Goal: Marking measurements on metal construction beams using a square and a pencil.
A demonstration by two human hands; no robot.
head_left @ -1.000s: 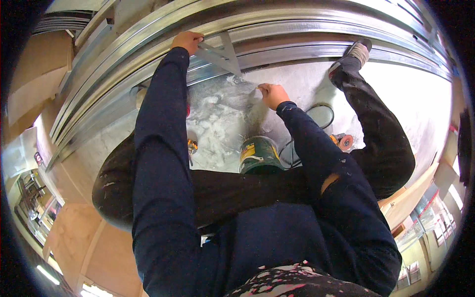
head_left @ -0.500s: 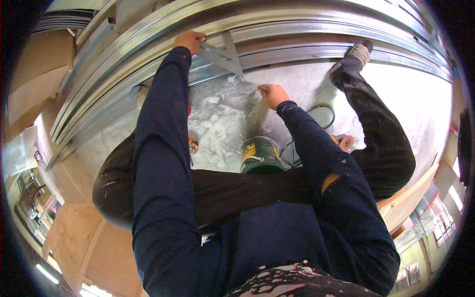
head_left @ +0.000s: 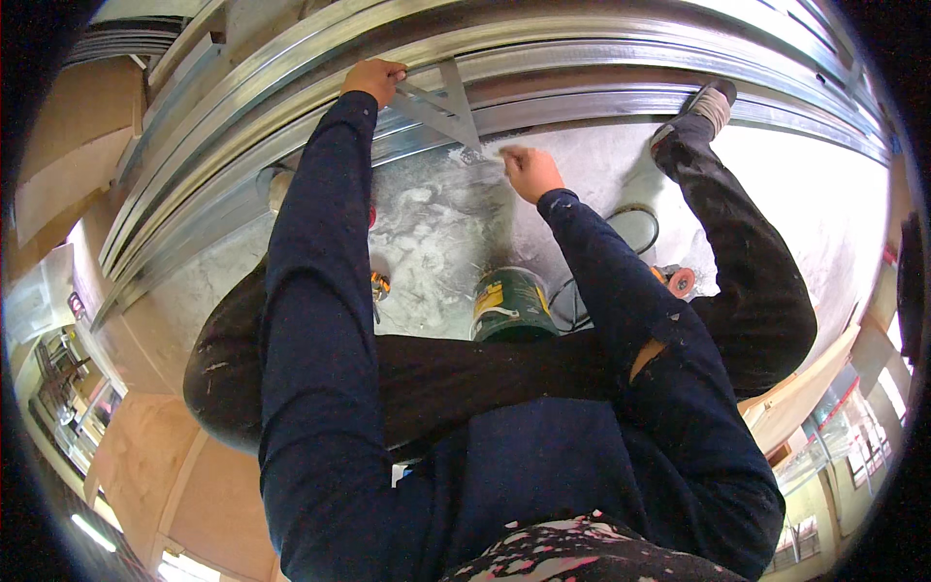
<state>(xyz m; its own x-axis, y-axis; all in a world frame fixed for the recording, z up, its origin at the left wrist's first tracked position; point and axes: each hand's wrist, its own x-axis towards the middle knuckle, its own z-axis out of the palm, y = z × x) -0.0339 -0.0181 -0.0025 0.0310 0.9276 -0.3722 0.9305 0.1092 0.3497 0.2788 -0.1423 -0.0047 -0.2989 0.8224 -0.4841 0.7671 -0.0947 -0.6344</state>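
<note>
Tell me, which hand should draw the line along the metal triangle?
The right hand, probably. It sits free at the triangle square's lower tip, seemingly pinching something small, while the left hand pins the square to the metal rail.

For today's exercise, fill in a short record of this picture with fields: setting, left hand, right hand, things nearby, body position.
Setting: pale dusty floor beside long metal channel rails.
Left hand: left hand holds a metal triangular square against the rails.
Right hand: right hand closed just below the square's corner; whether it holds a marker cannot be told.
Things nearby: green can, dark cable loop, orange-wheeled tool.
Body position: seated, legs spread, one shoe against the rails.
</note>
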